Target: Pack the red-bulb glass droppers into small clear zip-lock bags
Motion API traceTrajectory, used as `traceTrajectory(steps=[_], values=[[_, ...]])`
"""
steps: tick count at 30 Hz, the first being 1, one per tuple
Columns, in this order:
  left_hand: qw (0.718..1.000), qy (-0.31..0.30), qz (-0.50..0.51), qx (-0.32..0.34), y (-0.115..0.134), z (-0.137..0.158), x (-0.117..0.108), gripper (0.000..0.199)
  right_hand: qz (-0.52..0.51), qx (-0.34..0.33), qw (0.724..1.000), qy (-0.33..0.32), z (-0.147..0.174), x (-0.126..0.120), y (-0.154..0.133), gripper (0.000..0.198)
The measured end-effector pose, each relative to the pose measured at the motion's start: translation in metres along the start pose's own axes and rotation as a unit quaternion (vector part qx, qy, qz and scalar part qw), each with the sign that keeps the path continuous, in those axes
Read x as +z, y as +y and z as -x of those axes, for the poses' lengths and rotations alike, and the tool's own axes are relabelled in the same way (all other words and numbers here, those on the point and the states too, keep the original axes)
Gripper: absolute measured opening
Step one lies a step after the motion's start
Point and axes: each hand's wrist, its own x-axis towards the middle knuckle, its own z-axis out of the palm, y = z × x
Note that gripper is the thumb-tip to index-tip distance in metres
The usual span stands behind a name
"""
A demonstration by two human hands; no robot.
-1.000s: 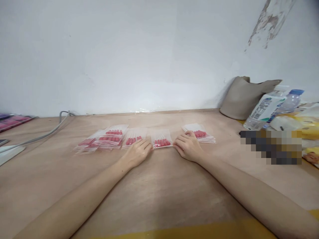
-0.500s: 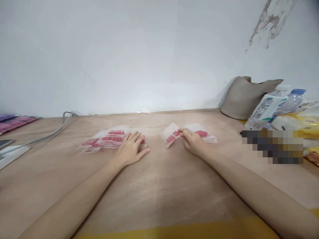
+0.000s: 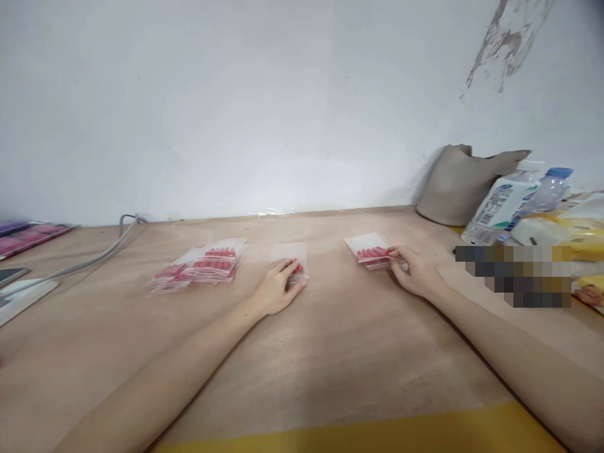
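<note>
My left hand (image 3: 279,288) lies palm down with its fingers over one small clear plastic bag (image 3: 302,253) that holds red pieces; the thumb is spread to the side, and the hand covers part of the bag. On the right, my right hand (image 3: 415,269) pinches the right edge of a clear bag of red pieces (image 3: 370,244) between thumb and fingers. That bag rests on a small stack of similar bags. A larger overlapping pile of these bags (image 3: 207,264) lies to the left of my left hand. What exactly the red pieces are is too small to tell.
Along the wall at right stand a grey-brown bag-like container (image 3: 453,189), a labelled plastic bottle (image 3: 503,204) and a blue-capped bottle (image 3: 552,192), beside yellow packaging (image 3: 585,239). At left, a grey cable (image 3: 94,257) crosses the wooden table near a pink pack (image 3: 33,238).
My left hand has slid right, and the bag under it has moved away from the pile. My right hand has moved right with its bag, which now lies over the right stack.
</note>
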Motion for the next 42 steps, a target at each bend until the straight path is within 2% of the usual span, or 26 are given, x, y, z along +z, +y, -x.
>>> traceTrajectory(steps=[3,6,10,13,19,22,25,28,31,35,42], values=[[1.0,0.011,0.017,0.013,0.018,-0.007,0.009,0.04,0.026,0.004,1.0,0.002,0.0,-0.001,-0.006,0.032],[0.999,0.021,0.03,0.006,0.021,-0.005,0.008,0.047,0.066,-0.018,0.998,0.002,-0.004,0.0,-0.013,0.048],[0.998,-0.028,0.059,-0.024,0.006,0.003,-0.003,0.054,0.11,-0.095,0.988,-0.053,-0.015,0.006,-0.028,0.032],[0.995,-0.065,0.073,-0.032,-0.002,0.006,-0.01,0.051,0.107,-0.131,0.981,-0.093,-0.022,0.012,-0.039,0.03],[0.989,-0.113,0.092,-0.01,0.0,0.005,-0.012,0.04,0.069,-0.129,0.98,-0.133,-0.019,0.009,-0.033,0.033],[0.99,-0.116,0.084,-0.004,0.001,0.004,-0.011,0.037,0.088,-0.114,0.984,-0.104,-0.014,0.0,-0.032,0.029],[0.991,-0.116,0.067,0.004,0.002,0.003,-0.009,0.036,0.091,-0.134,0.985,-0.06,-0.016,-0.002,-0.05,0.031],[0.994,-0.09,0.063,0.009,0.0,0.004,-0.009,0.041,0.088,-0.218,0.97,-0.057,-0.026,0.01,-0.078,0.02],[0.996,-0.037,0.074,0.014,-0.005,0.006,-0.011,0.047,0.122,-0.314,0.941,-0.044,-0.04,0.029,-0.098,0.02],[0.995,-0.008,0.088,0.04,-0.015,0.009,-0.016,0.035,0.152,-0.397,0.905,-0.005,-0.052,0.047,-0.107,0.02],[0.993,-0.005,0.111,0.033,-0.015,0.004,-0.011,0.025,0.11,-0.376,0.92,0.027,-0.045,0.052,-0.109,0.017]])
